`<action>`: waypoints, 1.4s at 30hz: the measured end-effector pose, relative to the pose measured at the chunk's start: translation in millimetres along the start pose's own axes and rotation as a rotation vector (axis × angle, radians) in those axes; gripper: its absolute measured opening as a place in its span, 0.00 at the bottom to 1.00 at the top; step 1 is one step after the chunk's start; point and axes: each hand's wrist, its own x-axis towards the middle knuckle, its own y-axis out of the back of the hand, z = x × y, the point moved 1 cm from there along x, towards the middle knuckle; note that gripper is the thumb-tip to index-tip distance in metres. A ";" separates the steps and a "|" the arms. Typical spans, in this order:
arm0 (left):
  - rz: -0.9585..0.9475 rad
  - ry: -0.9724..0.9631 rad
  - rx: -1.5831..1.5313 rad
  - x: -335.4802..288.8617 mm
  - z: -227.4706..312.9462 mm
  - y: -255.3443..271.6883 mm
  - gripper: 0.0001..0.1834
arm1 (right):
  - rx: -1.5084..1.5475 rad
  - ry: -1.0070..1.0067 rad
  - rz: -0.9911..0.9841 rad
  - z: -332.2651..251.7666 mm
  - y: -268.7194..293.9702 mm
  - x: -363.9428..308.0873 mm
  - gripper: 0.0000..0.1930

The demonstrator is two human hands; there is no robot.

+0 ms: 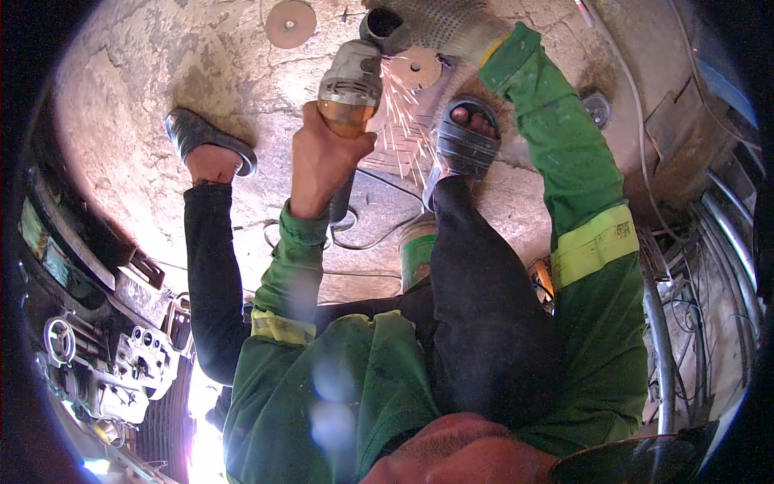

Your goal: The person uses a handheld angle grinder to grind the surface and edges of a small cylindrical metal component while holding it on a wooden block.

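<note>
Upper centre: left hand [329, 165] wraps its fingers round the grinder [350, 81]; gloved right hand [448, 31] grips a pipe [382, 27], presumably steadying it amid sparks [400, 109].

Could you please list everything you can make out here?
Grinder: one, grey and orange, upper centre
Pipe piece: one, dark, top centre
Flat discs: two, brownish, upper floor
Round item: one, grey, right floor
Sparks: many, orange, beside grinder
Container: one, green, centre
Cables: several, dark or pale, floor
Machinery: several parts, grey, lower left
Metal pipes: several, grey, right edge
Sandals: two, dark, upper half
Trouser legs: two, black, middle
Sleeves: two, green, either side
Left hand: one, bare, gripping grinder
Right hand: one, grey-gloved, holding pipe piece
</note>
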 end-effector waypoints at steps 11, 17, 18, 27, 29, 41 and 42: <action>0.056 0.087 -0.073 4.6 -10.5 12.9 0.37 | 0.171 0.008 -0.002 -11.8 8.1 -7.8 0.28; 0.034 0.054 -0.036 0.5 -3.8 14.6 0.38 | 0.045 0.000 0.013 -17.4 10.8 -7.6 0.23; 0.029 0.049 -0.039 0.7 -2.8 13.9 0.38 | 0.011 0.002 0.043 -15.6 9.4 -6.7 0.23; 0.057 -0.006 0.025 9.9 3.5 15.9 0.38 | 0.096 0.158 0.136 -4.3 4.4 -7.3 0.24; 0.070 -0.012 0.022 13.8 3.3 18.9 0.38 | 0.119 0.146 0.138 -0.5 0.7 -5.5 0.24; 0.038 -0.047 0.047 10.1 1.7 13.1 0.35 | 0.069 0.102 0.056 -15.4 15.5 -4.5 0.23; 0.020 -0.040 0.036 8.9 1.7 11.9 0.35 | 0.066 0.138 0.101 -12.9 12.5 -6.1 0.22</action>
